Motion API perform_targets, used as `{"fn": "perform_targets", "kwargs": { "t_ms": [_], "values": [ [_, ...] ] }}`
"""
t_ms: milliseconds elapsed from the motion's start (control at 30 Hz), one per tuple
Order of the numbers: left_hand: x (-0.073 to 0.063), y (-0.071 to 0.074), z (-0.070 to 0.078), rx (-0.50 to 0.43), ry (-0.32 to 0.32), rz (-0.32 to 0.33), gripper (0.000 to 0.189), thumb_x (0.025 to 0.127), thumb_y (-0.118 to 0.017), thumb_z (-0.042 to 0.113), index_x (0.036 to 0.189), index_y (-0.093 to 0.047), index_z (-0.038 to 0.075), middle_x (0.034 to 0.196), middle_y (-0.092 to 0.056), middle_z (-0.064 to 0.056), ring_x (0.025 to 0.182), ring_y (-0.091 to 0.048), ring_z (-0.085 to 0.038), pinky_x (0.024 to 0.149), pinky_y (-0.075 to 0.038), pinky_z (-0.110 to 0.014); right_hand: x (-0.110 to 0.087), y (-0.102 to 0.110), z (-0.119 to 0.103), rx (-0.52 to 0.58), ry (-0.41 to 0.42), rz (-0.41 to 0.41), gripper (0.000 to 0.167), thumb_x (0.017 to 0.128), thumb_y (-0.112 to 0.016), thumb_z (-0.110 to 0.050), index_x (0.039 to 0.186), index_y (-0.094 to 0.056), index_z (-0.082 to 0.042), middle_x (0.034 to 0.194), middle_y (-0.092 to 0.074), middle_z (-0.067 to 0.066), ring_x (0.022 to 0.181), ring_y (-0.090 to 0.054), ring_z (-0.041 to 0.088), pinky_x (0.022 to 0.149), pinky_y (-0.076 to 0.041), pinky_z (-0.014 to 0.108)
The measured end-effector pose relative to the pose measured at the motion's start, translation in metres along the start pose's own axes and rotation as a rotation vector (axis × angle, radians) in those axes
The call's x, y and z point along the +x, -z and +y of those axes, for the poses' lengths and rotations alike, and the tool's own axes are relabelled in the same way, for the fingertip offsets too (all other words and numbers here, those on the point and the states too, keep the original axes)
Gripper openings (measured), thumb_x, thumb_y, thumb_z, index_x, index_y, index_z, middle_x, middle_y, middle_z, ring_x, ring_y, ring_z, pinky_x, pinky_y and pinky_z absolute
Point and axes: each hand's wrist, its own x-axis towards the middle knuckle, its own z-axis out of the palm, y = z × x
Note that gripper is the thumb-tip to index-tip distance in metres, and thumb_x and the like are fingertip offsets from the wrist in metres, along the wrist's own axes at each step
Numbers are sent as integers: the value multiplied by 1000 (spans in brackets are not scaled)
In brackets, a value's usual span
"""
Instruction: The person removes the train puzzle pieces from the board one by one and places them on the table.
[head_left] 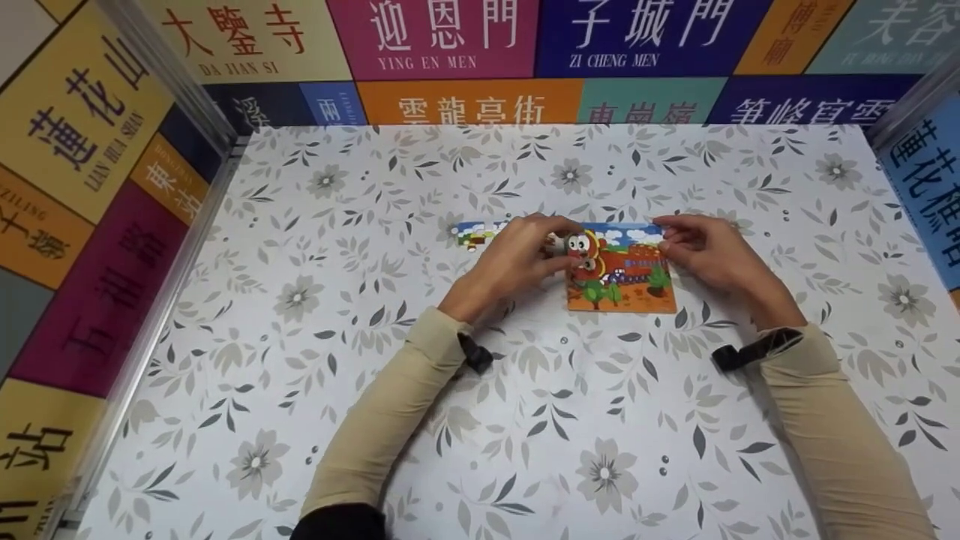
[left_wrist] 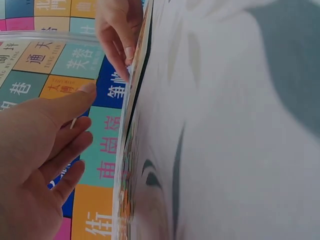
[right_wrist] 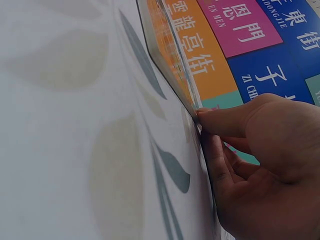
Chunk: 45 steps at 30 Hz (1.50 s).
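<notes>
A jigsaw puzzle (head_left: 626,274) with a red cartoon train, blue sky and orange ground lies flat on the patterned table. My left hand (head_left: 506,255) is over its left side, thumb and forefinger spread a little apart. Between them is what looks like a small puzzle piece, mostly hidden; the left wrist view shows only a thin pale edge. At the upper right edge of the puzzle, my right hand (head_left: 705,247) grips the rim between thumb and fingers, as the right wrist view confirms. Several loose puzzle pieces (head_left: 469,234) lie left of the puzzle, partly behind my left hand.
A white tablecloth (head_left: 300,405) with grey flowers and leaves covers the table. Colourful panels (head_left: 450,37) with large characters stand along the back and both sides. Black bands with small cameras (head_left: 476,354) sit on both wrists.
</notes>
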Motion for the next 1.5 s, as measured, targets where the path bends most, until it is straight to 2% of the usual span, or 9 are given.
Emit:
{"fn": "perform_targets", "kwargs": {
  "t_ms": [133,200,367,500,733,800,1000,1267,1500],
  "values": [
    [-8,7,-6,-41,3,35,46,101,-79,34,141,-71,13,133,-75,-2,115,-73,-20,98,-61,-33,0,-1,0,13,5,-7,51,107,-70,-23,156,-59,-16,131,-70,17,102,-64,0,86,-49,6],
    [-11,11,-9,-30,20,53,46,101,-79,35,141,-71,14,134,-75,-1,118,-72,-18,101,-59,-31,1,-2,1,13,9,-7,51,107,-70,-22,156,-59,-16,132,-69,16,103,-65,1,87,-49,6],
    [-18,23,-16,-35,52,110,43,100,-81,33,138,-71,15,134,-76,-1,126,-69,-15,111,-53,-34,1,-4,0,6,10,-4,51,107,-69,-21,157,-59,-16,133,-68,15,112,-66,15,88,-47,5],
    [-24,32,-24,-73,36,145,43,99,-82,29,136,-71,12,133,-76,-5,127,-69,-19,114,-53,-40,1,-5,-2,6,6,-7,51,108,-69,-21,157,-58,-17,134,-67,15,116,-66,21,89,-46,5],
    [-34,43,-33,-67,42,179,44,100,-81,28,138,-71,9,134,-76,-7,127,-70,-22,113,-53,-44,0,-3,-2,-2,24,11,49,108,-69,-21,155,-60,-13,129,-70,18,100,-63,-4,84,-47,5],
    [-36,45,-34,-60,45,184,44,100,-80,28,139,-70,9,135,-76,-7,127,-69,-23,112,-54,-46,0,-3,-2,-8,24,12,49,108,-69,-22,155,-60,-12,128,-71,19,98,-63,-5,83,-47,6],
    [-42,49,-37,-61,69,188,46,100,-81,26,141,-69,10,136,-75,-6,128,-69,-21,111,-56,-43,1,-2,-2,-19,1,1,50,108,-68,-22,157,-58,-14,129,-70,17,106,-65,10,83,-48,6],
    [-58,55,-49,-79,79,202,45,98,-83,22,139,-70,8,134,-75,-8,127,-70,-22,113,-54,-44,2,-1,-2,-13,-21,-16,51,108,-68,-21,158,-57,-15,131,-69,17,112,-66,18,83,-48,7],
    [-69,61,-63,-98,133,172,45,95,-85,19,136,-71,6,133,-76,-9,126,-70,-24,114,-53,-43,1,0,-1,-16,-29,-21,51,109,-66,-22,159,-56,-17,133,-69,17,122,-66,29,85,-45,6]
  ]
}}
